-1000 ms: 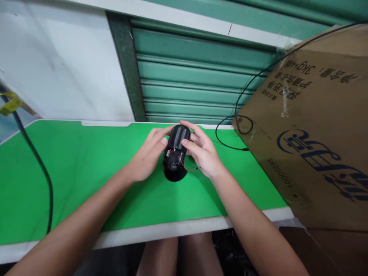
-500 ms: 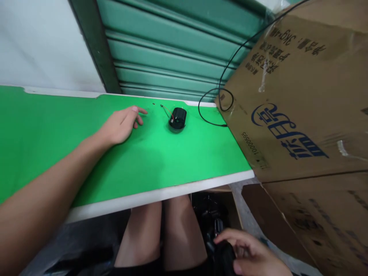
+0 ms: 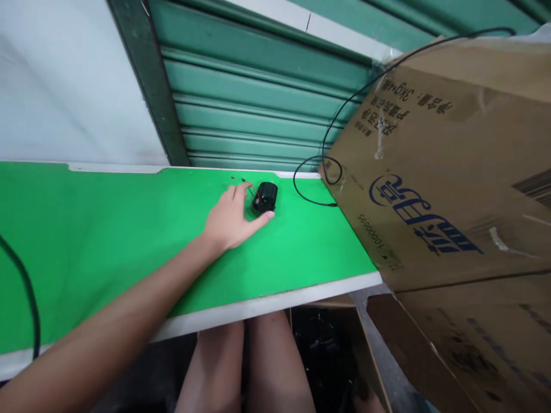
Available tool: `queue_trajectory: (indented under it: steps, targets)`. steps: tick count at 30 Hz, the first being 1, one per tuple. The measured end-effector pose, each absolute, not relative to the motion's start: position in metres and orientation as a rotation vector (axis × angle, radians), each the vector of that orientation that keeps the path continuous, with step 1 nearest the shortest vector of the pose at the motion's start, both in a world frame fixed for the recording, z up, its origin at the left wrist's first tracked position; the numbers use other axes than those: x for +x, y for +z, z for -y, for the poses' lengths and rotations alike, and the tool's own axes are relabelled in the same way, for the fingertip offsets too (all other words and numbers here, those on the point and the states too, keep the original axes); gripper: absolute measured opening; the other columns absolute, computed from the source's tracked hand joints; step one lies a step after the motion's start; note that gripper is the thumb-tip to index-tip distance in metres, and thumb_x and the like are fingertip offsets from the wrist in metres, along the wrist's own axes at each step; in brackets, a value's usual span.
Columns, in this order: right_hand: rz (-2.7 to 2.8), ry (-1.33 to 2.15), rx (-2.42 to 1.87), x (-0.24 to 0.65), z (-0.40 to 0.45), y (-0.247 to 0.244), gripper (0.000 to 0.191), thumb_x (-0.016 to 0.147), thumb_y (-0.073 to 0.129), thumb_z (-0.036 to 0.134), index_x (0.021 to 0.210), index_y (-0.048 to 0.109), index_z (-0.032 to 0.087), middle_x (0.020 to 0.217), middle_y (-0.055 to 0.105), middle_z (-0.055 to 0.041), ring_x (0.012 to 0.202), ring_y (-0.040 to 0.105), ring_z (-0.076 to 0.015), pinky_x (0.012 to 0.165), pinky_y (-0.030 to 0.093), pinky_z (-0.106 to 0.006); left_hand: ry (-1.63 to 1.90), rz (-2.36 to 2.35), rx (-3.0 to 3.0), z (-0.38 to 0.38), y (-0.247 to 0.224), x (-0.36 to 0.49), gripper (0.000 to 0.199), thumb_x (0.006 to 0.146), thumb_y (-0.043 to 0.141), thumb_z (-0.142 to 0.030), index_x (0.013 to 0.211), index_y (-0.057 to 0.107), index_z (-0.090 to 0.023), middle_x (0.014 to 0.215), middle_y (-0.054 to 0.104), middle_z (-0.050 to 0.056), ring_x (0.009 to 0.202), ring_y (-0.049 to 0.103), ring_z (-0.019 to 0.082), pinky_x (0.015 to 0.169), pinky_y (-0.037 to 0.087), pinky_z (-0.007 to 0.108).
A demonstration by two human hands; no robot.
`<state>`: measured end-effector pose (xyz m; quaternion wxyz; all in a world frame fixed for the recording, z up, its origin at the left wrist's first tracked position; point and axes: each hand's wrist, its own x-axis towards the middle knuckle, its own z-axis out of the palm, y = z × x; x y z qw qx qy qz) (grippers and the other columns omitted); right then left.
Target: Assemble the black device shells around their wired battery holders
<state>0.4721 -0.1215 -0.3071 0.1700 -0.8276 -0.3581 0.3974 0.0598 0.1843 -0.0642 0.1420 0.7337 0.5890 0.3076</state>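
Observation:
A black rounded device [image 3: 266, 195] with a thin red wire sits on the green tabletop [image 3: 301, 252]. My left hand [image 3: 232, 215] reaches to its left side, thumb and fingers spread around it. The thumb tip is close to the device's lower edge; whether it touches is unclear. At the bottom edge, my right hand [image 3: 365, 398] is mostly out of frame, dim and blurred, over an open carton [image 3: 374, 353] of dark glossy parts. Its fingers and anything in them cannot be made out.
Large cardboard boxes [image 3: 465, 149] stand at the right. A thin black cable [image 3: 297, 183] loops at the table's back right corner and runs up over the box. Another black cable [image 3: 26, 281] hangs at the left. A green shutter [image 3: 258, 97] rises behind the table.
My left hand has moved right, up to the black device, with its fingers spreading. My right hand has dropped lower, nearly out of view. The camera view has shifted slightly.

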Motion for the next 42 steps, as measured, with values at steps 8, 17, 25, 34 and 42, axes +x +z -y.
queue_trajectory:
  steps: [8, 17, 25, 34, 42]
  targets:
    - [1.144, 1.285, -2.031, 0.409, 0.080, -0.240, 0.063, 0.072, 0.064, 0.073, 0.106, 0.068, 0.020, 0.093, 0.074, -0.0119, 0.093, 0.073, -0.0335, 0.090, 0.057, -0.048, 0.808, -1.649, 2.279, -0.192, -0.078, 0.078, 0.074, 0.095, 0.057, -0.045, 0.155, 0.042, -0.004, 0.132, 0.055, 0.025, 0.123, 0.059, 0.040, 0.107, 0.049, 0.056]
    - [1.307, 1.404, -1.265, 0.344, 0.013, -0.072, 0.030, 0.100, 0.067, 0.040, 0.126, 0.069, 0.026, 0.102, 0.071, -0.0072, 0.078, 0.069, -0.0144, 0.065, 0.056, -0.025, 0.977, -1.070, 2.475, -0.166, -0.071, 0.068, 0.059, 0.099, 0.053, -0.046, 0.146, 0.059, -0.011, 0.128, 0.057, 0.017, 0.119, 0.060, 0.030, 0.109, 0.050, 0.047]
    - [0.813, 1.231, -1.064, 0.293, -0.058, -0.057, 0.045, 0.091, 0.074, 0.045, 0.130, 0.060, 0.029, 0.133, 0.068, -0.0073, 0.126, 0.065, -0.0259, 0.102, 0.059, -0.046, 0.872, -0.460, 2.626, -0.137, -0.064, 0.086, 0.056, 0.099, 0.058, -0.040, 0.151, 0.051, -0.023, 0.139, 0.058, 0.015, 0.125, 0.061, 0.030, 0.108, 0.053, 0.043]
    - [0.802, 1.580, -1.410, 0.373, 0.035, -0.060, 0.039, 0.088, 0.077, 0.050, 0.118, 0.072, 0.025, 0.103, 0.078, -0.0097, 0.089, 0.075, -0.0260, 0.077, 0.061, -0.039, 0.925, -0.584, 2.476, -0.143, -0.065, 0.073, 0.068, 0.095, 0.059, -0.050, 0.157, 0.043, -0.025, 0.146, 0.052, 0.014, 0.107, 0.065, 0.028, 0.092, 0.058, 0.043]
    - [0.623, 1.989, -2.132, 0.455, 0.177, -0.185, 0.053, 0.071, 0.076, 0.063, 0.097, 0.077, 0.016, 0.089, 0.077, -0.0094, 0.086, 0.073, -0.0285, 0.085, 0.057, -0.041, 0.842, -0.858, 2.520, -0.158, -0.070, 0.080, 0.051, 0.108, 0.033, -0.043, 0.142, 0.054, -0.012, 0.120, 0.063, 0.012, 0.094, 0.060, 0.022, 0.099, 0.048, 0.043]
